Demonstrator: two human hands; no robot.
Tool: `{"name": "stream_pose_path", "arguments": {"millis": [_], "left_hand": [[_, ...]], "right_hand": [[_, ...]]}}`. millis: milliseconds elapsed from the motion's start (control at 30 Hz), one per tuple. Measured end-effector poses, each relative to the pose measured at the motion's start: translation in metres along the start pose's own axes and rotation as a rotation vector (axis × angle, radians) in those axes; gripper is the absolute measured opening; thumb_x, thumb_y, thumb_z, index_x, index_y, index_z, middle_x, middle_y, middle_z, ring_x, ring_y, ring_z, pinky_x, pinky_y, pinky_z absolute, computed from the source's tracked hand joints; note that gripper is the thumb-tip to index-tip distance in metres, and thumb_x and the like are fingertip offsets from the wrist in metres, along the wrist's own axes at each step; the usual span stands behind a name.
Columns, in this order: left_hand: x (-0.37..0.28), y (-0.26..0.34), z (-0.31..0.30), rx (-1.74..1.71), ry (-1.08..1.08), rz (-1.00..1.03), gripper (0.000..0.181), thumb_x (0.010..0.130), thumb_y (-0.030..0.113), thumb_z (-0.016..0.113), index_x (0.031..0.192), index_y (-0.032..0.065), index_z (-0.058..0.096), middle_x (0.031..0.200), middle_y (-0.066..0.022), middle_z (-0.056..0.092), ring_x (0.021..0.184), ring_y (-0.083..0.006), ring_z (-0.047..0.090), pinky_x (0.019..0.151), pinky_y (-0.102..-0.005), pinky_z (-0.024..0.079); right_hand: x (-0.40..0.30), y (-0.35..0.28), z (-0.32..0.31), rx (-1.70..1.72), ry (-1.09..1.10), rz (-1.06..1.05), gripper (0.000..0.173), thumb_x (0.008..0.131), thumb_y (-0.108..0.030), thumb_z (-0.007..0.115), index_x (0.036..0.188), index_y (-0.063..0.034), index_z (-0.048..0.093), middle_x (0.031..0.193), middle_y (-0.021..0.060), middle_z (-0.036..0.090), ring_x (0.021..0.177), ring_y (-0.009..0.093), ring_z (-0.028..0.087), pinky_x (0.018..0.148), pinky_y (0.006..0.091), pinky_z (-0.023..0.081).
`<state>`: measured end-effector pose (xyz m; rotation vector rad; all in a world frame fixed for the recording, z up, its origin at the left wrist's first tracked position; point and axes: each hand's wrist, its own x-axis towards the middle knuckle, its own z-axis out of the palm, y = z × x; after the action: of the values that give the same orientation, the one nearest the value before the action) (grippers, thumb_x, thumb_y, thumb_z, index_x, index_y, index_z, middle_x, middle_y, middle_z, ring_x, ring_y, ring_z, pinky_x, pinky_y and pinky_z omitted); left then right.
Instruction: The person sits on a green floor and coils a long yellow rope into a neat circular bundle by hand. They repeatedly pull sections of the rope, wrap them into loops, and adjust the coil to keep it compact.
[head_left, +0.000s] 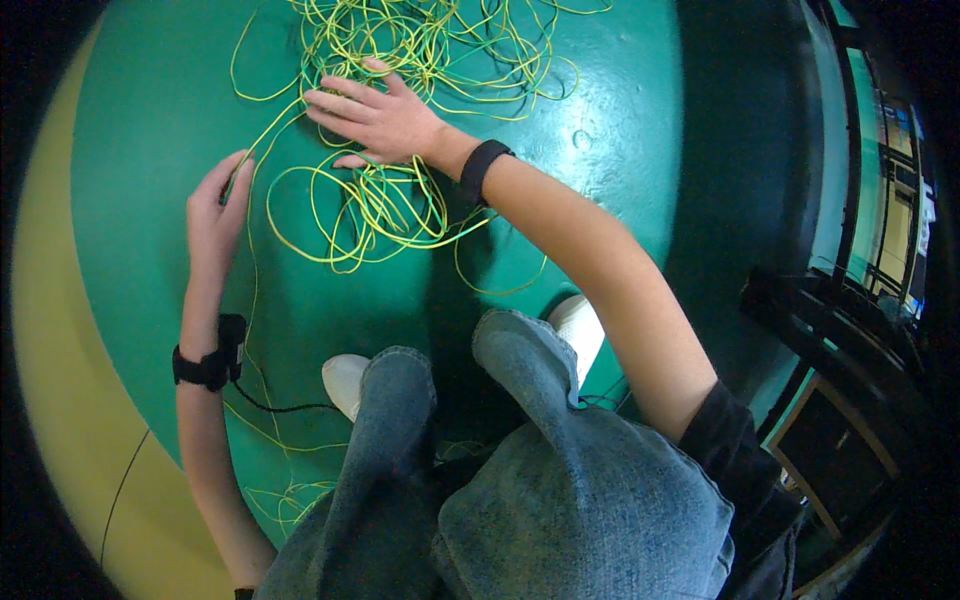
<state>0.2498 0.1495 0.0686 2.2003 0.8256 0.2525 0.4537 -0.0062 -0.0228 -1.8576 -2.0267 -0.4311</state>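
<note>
A tangled heap of yellow-green electrical wire (405, 45) lies on the green floor at the top of the head view. My right hand (371, 120) is spread palm down, fingers apart, at the heap's lower edge. Just below it sits a looser bundle of the same wire (367, 217). Over on the left, my left hand (221, 199) pinches a strand of yellow-green wire (274, 129) between thumb and fingers. That strand runs up to the heap beside my right fingertips. What lies under my right palm is hidden.
The green floor (150, 225) meets a yellow floor area (56, 300) on the left. More thin wire (289, 501) lies near my left leg. A black cable (281, 409) runs from the device on my left wrist. Dark frames and furniture (832, 322) stand at right.
</note>
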Motion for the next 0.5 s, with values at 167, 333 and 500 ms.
{"name": "stream_pose_path", "arguments": {"millis": [167,333,500], "left_hand": [[0.018,0.021,0.007,-0.129,0.063,-0.029,0.024,0.091,0.017,0.059,0.104,-0.0019,0.066,0.094,-0.0065,0.068,0.082,-0.0088,0.058,0.074,-0.0229,0.046],[0.006,0.046,-0.013,-0.084,0.123,-0.028,0.021,0.091,0.016,0.06,0.102,-0.0003,0.068,0.094,-0.0054,0.068,0.085,-0.0087,0.058,0.076,-0.0221,0.045],[-0.02,0.066,-0.028,-0.157,0.199,-0.059,0.02,0.091,0.014,0.059,0.101,-0.0003,0.068,0.095,-0.0049,0.068,0.089,-0.009,0.059,0.081,-0.0228,0.045]], "right_hand": [[-0.002,-0.006,0.002,-0.011,-0.015,0.103,0.06,0.084,-0.058,0.05,0.135,-0.0271,0.043,0.144,0.0049,0.036,0.132,0.021,0.036,0.109,0.0458,0.021],[-0.004,-0.008,0.005,-0.032,-0.021,0.166,0.063,0.085,-0.061,0.046,0.138,-0.0274,0.04,0.144,0.0058,0.037,0.133,0.024,0.035,0.111,0.0465,0.018],[-0.004,-0.011,0.007,-0.047,0.002,0.129,0.064,0.082,-0.06,0.05,0.135,-0.024,0.042,0.143,0.0057,0.037,0.132,0.023,0.036,0.112,0.0491,0.017]]}}
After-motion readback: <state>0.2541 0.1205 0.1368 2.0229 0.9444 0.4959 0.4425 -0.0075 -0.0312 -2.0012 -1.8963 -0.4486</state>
